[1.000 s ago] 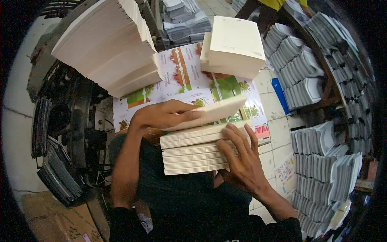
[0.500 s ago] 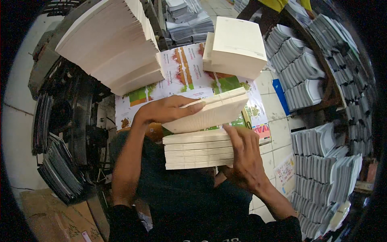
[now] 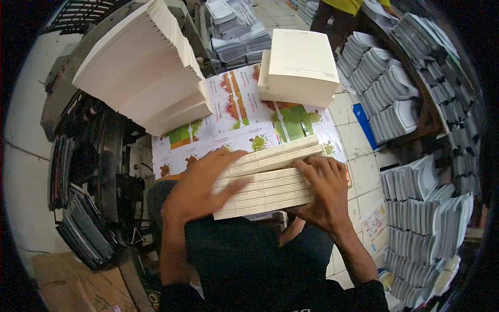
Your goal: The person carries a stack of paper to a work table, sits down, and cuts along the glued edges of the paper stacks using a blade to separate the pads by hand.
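Note:
A thick stack of cream folded paper sections (image 3: 265, 190) is held over my lap, its layered edges toward me. On top of it rests a tilted upper bundle of sections (image 3: 280, 154), with a gap between the two at the right. My left hand (image 3: 197, 184) clasps the stack's left end, thumb across the front edges and fingers over the top; it is slightly blurred. At the right end my right hand (image 3: 327, 192) grips the stack, its fingertips at the gap and its lower fingers partly hidden.
A tall pile of cream paper (image 3: 140, 78) leans at the left on printed sheets (image 3: 218, 138). Farther back stands a squarer cream stack (image 3: 301, 57). Bundles of grey-white sections (image 3: 410, 208) line the right side. Dark machinery (image 3: 93, 151) is on the left; a person in yellow (image 3: 340, 6) stands behind.
The upper bundle has come down onto the lower stack. My left hand has moved down and now wraps the stack's left end; my right hand stays at the right end.

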`<state>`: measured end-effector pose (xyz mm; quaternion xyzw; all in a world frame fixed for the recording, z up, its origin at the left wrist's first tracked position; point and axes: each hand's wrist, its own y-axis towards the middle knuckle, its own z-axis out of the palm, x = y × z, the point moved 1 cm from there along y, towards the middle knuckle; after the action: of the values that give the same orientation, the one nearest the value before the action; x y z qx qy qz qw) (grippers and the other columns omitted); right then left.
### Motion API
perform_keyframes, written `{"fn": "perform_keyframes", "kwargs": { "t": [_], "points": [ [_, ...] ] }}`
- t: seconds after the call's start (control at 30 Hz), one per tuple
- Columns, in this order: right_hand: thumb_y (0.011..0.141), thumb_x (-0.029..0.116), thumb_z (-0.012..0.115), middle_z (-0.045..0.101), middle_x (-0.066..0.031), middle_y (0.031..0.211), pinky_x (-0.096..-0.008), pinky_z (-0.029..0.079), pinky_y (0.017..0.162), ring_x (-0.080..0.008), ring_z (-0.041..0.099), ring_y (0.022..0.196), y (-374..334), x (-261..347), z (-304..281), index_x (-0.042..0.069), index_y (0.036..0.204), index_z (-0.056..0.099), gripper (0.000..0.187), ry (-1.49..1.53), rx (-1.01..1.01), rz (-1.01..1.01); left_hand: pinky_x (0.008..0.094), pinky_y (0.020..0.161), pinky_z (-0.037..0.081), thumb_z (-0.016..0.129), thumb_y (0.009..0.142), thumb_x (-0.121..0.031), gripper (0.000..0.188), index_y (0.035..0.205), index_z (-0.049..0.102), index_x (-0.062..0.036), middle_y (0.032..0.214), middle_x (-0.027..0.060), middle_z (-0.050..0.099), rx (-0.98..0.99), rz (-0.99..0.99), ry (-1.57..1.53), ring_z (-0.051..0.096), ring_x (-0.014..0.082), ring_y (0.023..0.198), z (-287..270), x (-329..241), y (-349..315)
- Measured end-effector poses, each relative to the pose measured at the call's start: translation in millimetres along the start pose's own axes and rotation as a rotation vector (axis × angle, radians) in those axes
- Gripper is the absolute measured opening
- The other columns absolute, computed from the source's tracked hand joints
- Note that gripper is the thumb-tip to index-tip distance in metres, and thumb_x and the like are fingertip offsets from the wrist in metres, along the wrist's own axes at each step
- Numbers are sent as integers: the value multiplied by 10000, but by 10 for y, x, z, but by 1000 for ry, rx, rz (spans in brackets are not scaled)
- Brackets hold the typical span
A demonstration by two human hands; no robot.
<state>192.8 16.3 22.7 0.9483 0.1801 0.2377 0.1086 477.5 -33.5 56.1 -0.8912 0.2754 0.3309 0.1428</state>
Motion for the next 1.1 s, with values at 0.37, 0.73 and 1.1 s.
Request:
{"fn": "perform_keyframes", "kwargs": {
  "t": [0.37, 0.73, 1.1],
  "points": [
    [734, 303, 744, 610, -84, 1290, -539, 365, 1126, -304, 549, 1271, 52, 164, -46, 122, 1391, 610, 694, -27, 65, -121, 520, 1103, 469, 991, 673, -168, 960, 1394, 359, -130, 1514, 251, 451, -528, 161, -109, 488, 411, 1390, 518, 112, -543],
    [695, 113, 890, 634, -135, 1323, -484, 496, 1059, -339, 611, 1249, 145, 213, -246, 141, 1372, 679, 710, 254, -60, -151, 519, 1064, 536, 980, 639, -136, 800, 1311, 548, -106, 1503, 229, 454, -502, 2, -99, 497, 420, 1396, 443, 9, -560],
    [859, 15, 784, 694, -162, 994, -355, 552, 787, -266, 695, 861, 599, 107, -172, -12, 1053, 746, 199, 193, -11, 55, 504, 1160, 430, 954, 614, -110, 812, 1319, 551, -88, 1518, 196, 510, -524, 26, -93, 502, 406, 1404, 432, 17, -553]
  ]
}}
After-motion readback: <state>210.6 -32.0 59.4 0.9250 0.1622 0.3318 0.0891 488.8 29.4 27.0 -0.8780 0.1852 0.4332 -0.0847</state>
